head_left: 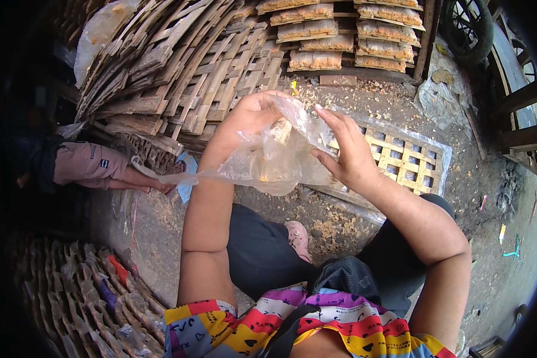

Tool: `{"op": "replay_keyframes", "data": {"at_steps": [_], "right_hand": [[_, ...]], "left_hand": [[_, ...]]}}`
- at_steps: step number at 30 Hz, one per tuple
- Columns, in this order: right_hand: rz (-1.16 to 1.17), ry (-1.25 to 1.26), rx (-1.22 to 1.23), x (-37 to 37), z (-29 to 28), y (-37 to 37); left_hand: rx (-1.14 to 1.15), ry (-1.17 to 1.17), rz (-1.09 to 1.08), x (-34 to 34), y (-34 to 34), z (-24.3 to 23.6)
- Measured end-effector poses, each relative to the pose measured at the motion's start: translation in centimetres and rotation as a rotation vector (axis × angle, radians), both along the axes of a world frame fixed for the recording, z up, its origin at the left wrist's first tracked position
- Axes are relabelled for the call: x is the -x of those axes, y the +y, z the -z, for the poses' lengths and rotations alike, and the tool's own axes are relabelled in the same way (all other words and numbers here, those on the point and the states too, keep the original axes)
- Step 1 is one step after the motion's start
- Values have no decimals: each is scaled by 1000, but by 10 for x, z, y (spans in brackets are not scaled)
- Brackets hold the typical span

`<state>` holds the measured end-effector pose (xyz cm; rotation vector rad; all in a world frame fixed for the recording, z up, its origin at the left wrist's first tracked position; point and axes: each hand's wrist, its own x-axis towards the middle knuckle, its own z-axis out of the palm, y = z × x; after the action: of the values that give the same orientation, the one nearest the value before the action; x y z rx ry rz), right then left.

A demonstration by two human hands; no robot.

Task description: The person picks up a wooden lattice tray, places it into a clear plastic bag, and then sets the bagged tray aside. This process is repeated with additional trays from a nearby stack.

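Observation:
A crumpled, translucent plastic sheet or bag [262, 161], with pale crumbs or residue on it, hangs between my hands. My left hand [250, 113] grips its upper part with curled fingers, partly hidden behind the plastic. Beside its right side is my right hand [346, 149], fingers extended and thumb apart, touching or very near the plastic. Below and to the right, a square woven lattice tray [409, 155] lies on a clear plastic sheet on the crumb-strewn floor [328, 232].
Woven slatted racks [185, 71] lean at the upper left. Trays of bagged golden food [316, 59] are stacked behind. Another person's leg [92, 164] is at left. More stacked racks [89, 298] stand at lower left, and a wheel [468, 48] and wooden frame [519, 140] at right.

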<state>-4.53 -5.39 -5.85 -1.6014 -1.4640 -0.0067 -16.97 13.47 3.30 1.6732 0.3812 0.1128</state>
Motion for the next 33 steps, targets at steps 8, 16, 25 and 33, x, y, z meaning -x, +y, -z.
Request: {"op": "replay_keyframes", "data": {"at_steps": [8,16,25,33], "right_hand": [[-173,465,263,-9,-26,-7],[-272,709,190,18,-29,-25],[-527,432,1,73,-30,-45],[-492,22,-196,24,-22,-22]], "left_hand": [[-147,383,269,56,30,-35],[-1085,235,-62,74,17,-32],[-1324,-533,-305,35,-14,-16],[249,-776,119,13,-15,3]]}}
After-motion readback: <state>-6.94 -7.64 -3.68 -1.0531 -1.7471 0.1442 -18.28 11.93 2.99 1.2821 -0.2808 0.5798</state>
